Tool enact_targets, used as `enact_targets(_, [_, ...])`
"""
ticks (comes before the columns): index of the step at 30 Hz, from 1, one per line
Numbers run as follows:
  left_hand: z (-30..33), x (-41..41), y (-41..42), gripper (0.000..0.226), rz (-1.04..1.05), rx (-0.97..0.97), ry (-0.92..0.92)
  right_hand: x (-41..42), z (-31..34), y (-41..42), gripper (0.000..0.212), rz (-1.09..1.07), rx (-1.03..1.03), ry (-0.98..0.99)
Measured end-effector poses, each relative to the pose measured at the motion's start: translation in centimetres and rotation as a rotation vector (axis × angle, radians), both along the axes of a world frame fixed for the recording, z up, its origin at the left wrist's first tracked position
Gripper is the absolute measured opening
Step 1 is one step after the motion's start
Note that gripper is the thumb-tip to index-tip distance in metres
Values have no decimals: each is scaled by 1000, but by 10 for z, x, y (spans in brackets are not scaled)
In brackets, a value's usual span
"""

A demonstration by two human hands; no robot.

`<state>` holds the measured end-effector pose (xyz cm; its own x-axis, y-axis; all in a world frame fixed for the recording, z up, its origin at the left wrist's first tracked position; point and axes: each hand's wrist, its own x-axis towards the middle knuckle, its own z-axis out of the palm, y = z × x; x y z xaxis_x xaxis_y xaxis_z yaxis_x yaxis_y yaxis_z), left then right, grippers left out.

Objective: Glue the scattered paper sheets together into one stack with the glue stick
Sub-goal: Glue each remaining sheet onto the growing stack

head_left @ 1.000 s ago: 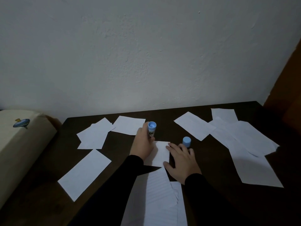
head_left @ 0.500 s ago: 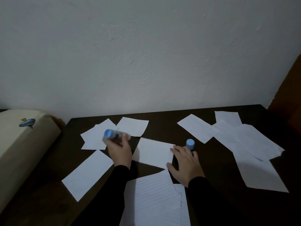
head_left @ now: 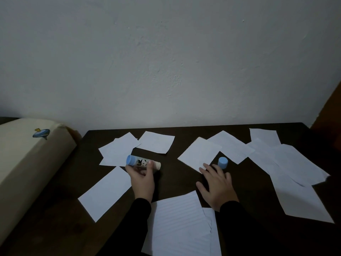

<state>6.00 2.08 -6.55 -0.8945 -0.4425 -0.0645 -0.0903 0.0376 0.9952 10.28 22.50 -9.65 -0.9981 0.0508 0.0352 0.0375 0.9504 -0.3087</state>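
While my left hand (head_left: 142,179) pinches the glue stick (head_left: 143,162) sideways, blue base toward nine o'clock, low over the dark bench (head_left: 173,179), my right hand (head_left: 217,183) lies spread, fingertips on the corner of a small paper sheet (head_left: 198,156). The blue cap (head_left: 222,162) stands just at one o'clock of those fingers. Lined sheets (head_left: 177,222) lie at six o'clock; more paper scatters toward ten and three.
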Motion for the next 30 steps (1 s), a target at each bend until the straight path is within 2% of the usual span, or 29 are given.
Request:
enact_targets(4, [0,3,2,57,-48,-54,13,6,0,4,39,119,-101,68])
enact_targets(7, [0,6,5,57,-94,-88,25,5,-1,4,40,141,-109,87])
enact_targets(13, [4,13,27,48,-375,-177,108,3,-5,5,42,128,-112,150])
enact_targets(20, [-2,19,56,50,-569,-265,101,4,-7,8,19,126,-168,286])
enact_targets(30, [-4,30,57,42,-651,-404,136,3,-5,8,35,92,-183,219])
